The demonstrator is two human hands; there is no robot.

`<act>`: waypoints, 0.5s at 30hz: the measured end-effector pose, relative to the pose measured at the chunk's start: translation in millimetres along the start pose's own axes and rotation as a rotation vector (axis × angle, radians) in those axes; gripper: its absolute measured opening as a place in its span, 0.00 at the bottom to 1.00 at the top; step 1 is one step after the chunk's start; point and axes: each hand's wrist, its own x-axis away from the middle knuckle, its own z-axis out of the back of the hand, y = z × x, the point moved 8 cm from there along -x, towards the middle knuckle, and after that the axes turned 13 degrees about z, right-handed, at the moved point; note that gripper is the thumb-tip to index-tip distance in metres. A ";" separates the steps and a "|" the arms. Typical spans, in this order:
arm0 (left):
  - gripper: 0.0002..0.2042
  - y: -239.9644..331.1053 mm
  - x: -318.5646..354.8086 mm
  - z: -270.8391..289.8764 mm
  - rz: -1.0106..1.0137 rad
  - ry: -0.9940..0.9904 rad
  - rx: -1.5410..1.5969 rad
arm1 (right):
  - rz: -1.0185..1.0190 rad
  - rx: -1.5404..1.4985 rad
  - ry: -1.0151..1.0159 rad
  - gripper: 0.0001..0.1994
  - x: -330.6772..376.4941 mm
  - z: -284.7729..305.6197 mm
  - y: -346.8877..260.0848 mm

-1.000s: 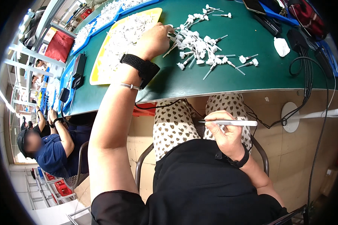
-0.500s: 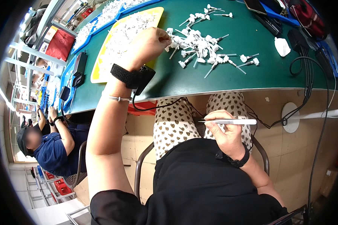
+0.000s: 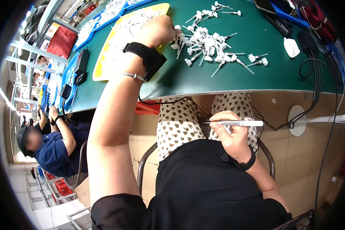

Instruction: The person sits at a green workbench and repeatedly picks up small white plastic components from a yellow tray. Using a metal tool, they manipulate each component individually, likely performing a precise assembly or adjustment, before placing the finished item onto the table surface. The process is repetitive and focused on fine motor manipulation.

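My left hand (image 3: 157, 31) reaches over the right edge of a yellow tray (image 3: 100, 73) filled with small white parts. Its fingers are curled, with the fingertips at the left side of a loose pile of white plastic pieces with thin tubes (image 3: 207, 42) on the green table. Whatever is between those fingertips is too small and hidden to name. Over my lap, my right hand (image 3: 234, 140) is closed around silver tweezers (image 3: 245, 123), whose points face left.
Blue trays (image 3: 89, 35) of similar white parts line the far left. A crumpled white wad (image 3: 291, 47) and black cables (image 3: 314, 69) lie at the right of the green table (image 3: 241, 82). Another person in a dark blue shirt (image 3: 57, 153) sits at the left.
My left hand has moved slightly farther across the table and turned, its back now more toward me. My right hand and the tweezers stay almost in place.
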 end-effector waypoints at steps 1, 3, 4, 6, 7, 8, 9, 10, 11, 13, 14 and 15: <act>0.11 1.3 -3.0 -4.7 -0.026 -0.009 -0.006 | 0.009 0.007 0.009 0.05 -1.0 1.9 -0.3; 0.10 -4.7 -6.9 -10.3 -0.022 -0.006 0.008 | 0.051 0.031 0.023 0.05 -3.0 5.0 -1.5; 0.10 -6.7 -6.5 -9.6 -0.016 -0.005 0.024 | 0.084 0.048 0.026 0.05 -4.4 5.1 -1.5; 0.11 -7.4 -7.4 -11.6 -0.004 -0.031 0.021 | 0.102 0.059 0.027 0.05 -3.3 4.9 0.2; 0.12 -7.5 -8.4 -12.4 0.007 -0.041 0.029 | 0.069 0.051 0.013 0.05 -2.8 3.1 1.0; 0.13 -5.5 -10.2 -14.4 0.020 -0.050 0.038 | 0.036 0.043 -0.001 0.05 -2.2 1.2 0.2; 0.13 -3.9 -10.9 -17.2 0.033 -0.060 0.047 | 0.004 0.034 -0.016 0.05 -1.6 -1.0 0.3; 0.15 1.8 -8.7 -16.7 0.029 -0.048 0.009 | 0.006 0.030 -0.023 0.05 -1.5 -2.0 -1.3; 0.14 9.7 -5.7 -15.1 0.063 -0.066 -0.023 | 0.009 0.027 -0.029 0.05 -1.4 -3.0 -2.5; 0.14 18.6 -6.5 -15.7 0.020 0.019 -0.057 | 0.021 0.024 -0.031 0.05 -0.3 -3.9 -3.2; 0.14 19.2 -7.6 -17.2 0.027 0.012 -0.048 | 0.030 0.026 -0.025 0.05 1.0 -3.8 -1.6; 0.13 19.5 -8.9 -18.5 0.032 0.005 -0.039 | 0.040 0.028 -0.019 0.05 1.6 -3.4 -1.4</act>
